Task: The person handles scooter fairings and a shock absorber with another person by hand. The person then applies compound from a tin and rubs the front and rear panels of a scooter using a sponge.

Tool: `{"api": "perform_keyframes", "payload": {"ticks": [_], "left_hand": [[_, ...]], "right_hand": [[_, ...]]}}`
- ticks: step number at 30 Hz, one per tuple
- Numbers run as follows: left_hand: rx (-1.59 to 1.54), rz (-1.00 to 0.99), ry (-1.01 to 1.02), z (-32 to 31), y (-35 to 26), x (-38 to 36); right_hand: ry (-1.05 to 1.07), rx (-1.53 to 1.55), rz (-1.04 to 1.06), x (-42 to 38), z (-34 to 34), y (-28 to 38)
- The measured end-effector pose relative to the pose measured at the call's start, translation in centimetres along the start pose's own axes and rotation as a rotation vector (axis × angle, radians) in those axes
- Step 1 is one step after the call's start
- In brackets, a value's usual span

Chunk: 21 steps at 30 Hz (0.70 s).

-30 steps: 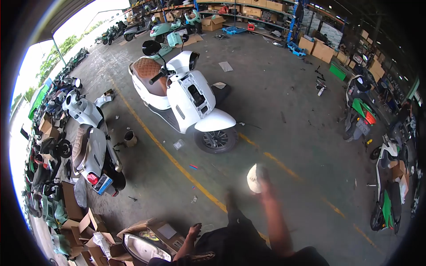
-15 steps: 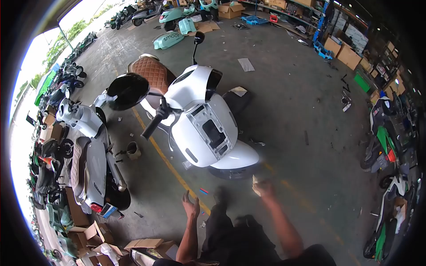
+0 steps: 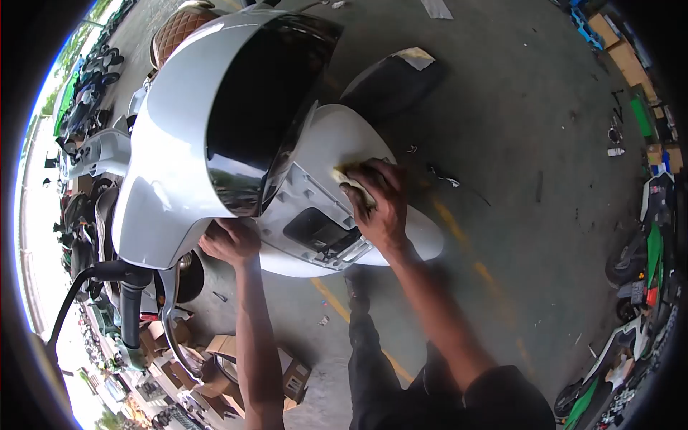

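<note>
A white scooter with a dark glossy panel (image 3: 269,100) on its front fills the left and middle of the view. My right hand (image 3: 378,201) is closed round a pale yellowish cloth (image 3: 356,180), which touches the white front cover (image 3: 344,136). Beside it lies the grey recessed frame (image 3: 283,208) with a dark rectangular opening. My left hand (image 3: 231,241) rests against the underside of the white headlight housing (image 3: 168,165), its fingers curled and partly hidden by the edge. What it grips, if anything, does not show.
The handlebar grip (image 3: 131,315) and brake lever (image 3: 170,308) stick out at the lower left. Cardboard boxes (image 3: 294,376) lie on the floor below. More scooters stand at left, and scooter parts (image 3: 652,251) line the right edge. A dark seat-like part (image 3: 394,86) lies behind the scooter.
The view has moved much closer to the scooter. My right hand has brought the cloth onto the white cover. My left hand, apart from the scooter before, now touches its housing.
</note>
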<state>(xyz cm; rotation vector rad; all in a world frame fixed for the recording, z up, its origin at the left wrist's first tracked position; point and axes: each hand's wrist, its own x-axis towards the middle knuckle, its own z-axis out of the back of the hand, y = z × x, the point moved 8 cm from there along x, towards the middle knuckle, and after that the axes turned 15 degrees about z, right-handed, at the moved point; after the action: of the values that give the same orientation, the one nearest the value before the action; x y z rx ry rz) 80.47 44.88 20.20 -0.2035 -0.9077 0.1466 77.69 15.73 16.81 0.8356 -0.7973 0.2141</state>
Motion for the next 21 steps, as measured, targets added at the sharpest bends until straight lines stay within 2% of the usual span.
{"api": "perform_keyframes", "payload": {"ticks": [2,5,8,12,16,18,21], "left_hand": [[0.046,-0.169,-0.08,1.1,-0.4,-0.7],[0.062,-0.383,-0.152,1.8,0.1,-2.7],[0.079,-0.367,-0.107,2.5,-1.6,-0.9],[0.06,-0.329,-0.026,1.9,1.1,-1.5],[-0.028,-0.252,0.046,1.6,1.1,-2.4],[-0.002,-0.243,0.06,2.0,0.7,-2.4],[0.012,-0.221,0.059,1.8,-0.3,-1.9]], "right_hand": [[-0.036,0.044,0.01,-1.2,-0.2,-0.6],[-0.15,0.086,0.07,4.1,-0.8,-1.5],[-0.132,0.118,0.112,6.9,-1.6,-2.2],[-0.027,0.112,0.022,-2.0,0.0,-1.6],[-0.139,0.165,0.181,7.2,-1.6,-1.3],[-0.141,0.155,0.174,6.2,-1.4,-1.1],[-0.039,0.145,0.072,-1.9,-0.2,-0.9]]}}
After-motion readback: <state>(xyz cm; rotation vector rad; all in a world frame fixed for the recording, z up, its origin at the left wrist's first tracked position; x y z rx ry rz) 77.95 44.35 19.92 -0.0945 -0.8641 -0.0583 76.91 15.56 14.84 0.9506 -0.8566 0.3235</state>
